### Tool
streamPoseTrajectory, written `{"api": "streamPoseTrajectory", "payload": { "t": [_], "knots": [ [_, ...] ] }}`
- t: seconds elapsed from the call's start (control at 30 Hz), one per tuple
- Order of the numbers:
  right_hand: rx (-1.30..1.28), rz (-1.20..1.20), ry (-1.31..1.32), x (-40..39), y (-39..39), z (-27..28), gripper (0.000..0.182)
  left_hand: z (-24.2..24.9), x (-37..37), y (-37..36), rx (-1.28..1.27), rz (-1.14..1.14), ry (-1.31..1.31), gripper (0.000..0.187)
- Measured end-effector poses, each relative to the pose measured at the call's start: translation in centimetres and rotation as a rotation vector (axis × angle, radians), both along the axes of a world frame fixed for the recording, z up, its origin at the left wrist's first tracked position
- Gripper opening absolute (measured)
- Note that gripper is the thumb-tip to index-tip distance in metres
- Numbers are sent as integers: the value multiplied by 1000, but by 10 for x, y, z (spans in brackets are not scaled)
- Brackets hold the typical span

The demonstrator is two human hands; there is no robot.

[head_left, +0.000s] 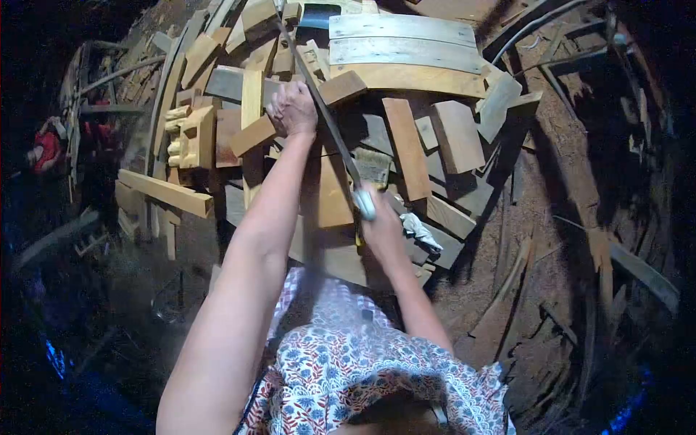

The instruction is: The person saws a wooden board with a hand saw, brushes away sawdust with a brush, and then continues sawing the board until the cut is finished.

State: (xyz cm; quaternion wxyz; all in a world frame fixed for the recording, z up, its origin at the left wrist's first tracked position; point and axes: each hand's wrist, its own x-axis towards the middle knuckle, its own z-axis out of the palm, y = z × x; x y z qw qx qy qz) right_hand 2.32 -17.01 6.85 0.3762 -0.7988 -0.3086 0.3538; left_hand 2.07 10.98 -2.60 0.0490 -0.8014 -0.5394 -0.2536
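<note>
My left hand [293, 109] is closed on a narrow wooden block [344, 88] that lies slantwise over the wood pile. A long, thin hand saw [324, 114] with a pale handle is in my right hand [380, 223], fingers wrapped round the grip. Its dark blade, seen nearly edge-on, runs up and away from me and crosses the block just right of my left hand. Close by the handle lies a flat paintbrush [373, 164] with light bristles. A crumpled white wrapper [420, 230] rests to the right of my right hand.
Wood offcuts, among them a thick block [457, 136] and a reddish board [407, 148], cover the work surface. Pale slats [403, 52] lie at the back. A long strip [165, 193] juts out at left. Wood scraps litter the brown ground [500, 290] at right.
</note>
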Motion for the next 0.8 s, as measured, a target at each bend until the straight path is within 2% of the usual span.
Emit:
{"api": "streamPoseTrajectory", "payload": {
  "t": [0.03, 0.07, 0.17, 0.2, 0.23, 0.27, 0.3, 0.33, 0.37, 0.43, 0.47, 0.5, 0.53, 0.57, 0.63, 0.7, 0.77, 0.8],
  "knots": [
    [-12, -18, -2, -19, -46, -10, 57, 0, -3, 6, 9, -21, -9, 23],
    [-16, -32, 9, -34, -73, -18, 59, 9, 1, 2, -102, 61, 69, 24],
    [9, -63, 74, -41, -77, 7, 63, 0, -7, 4, 93, -66, 53, 25],
    [79, -56, 104, -28, -52, 2, 53, 11, -5, 1, -87, -48, 81, 26],
    [75, -29, 24, -11, -15, 18, 58, -14, -11, 18, -88, -149, 14, 29],
    [134, -42, 94, 2, 12, 6, 61, -3, -8, 9, -13, -179, -78, 31],
    [118, -45, 72, 8, 34, -14, 60, -26, -15, 22, -87, -258, -139, 33],
    [14, -11, -70, 5, 34, -21, 60, -16, -10, 22, 88, -273, -16, 34],
    [-143, 4, 72, 8, 28, 5, 60, 10, -4, 7, 205, -348, 11, 35],
    [-29, -23, 2, -22, -40, -17, 59, -10, -4, 9, -221, -266, -297, 32],
    [-28, -59, 107, -25, -61, 11, 56, -8, -4, 12, 63, -195, 56, 29],
    [45, -68, 99, -37, -83, 5, 52, -24, -7, 19, 261, 5, 287, 25],
    [-45, -80, 198, -42, -90, 6, 49, -15, -9, 15, 75, -84, 3, 22],
    [0, -88, 38, -44, -85, 5, 48, -15, -5, 12, 323, -82, 79, 18],
    [45, -58, 49, -25, -27, 16, 51, -60, -23, 43, 231, -113, 127, 16],
    [135, -12, -51, 0, 15, 4, 55, -31, -25, 26, 380, -130, 518, 13],
    [57, -30, -118, 4, 19, -6, 57, -27, 33, -19, 221, -255, 335, 15],
    [52, -38, -128, 11, 8, -2, 57, -22, 29, -18, 118, -279, 291, 16]
  ]
}}
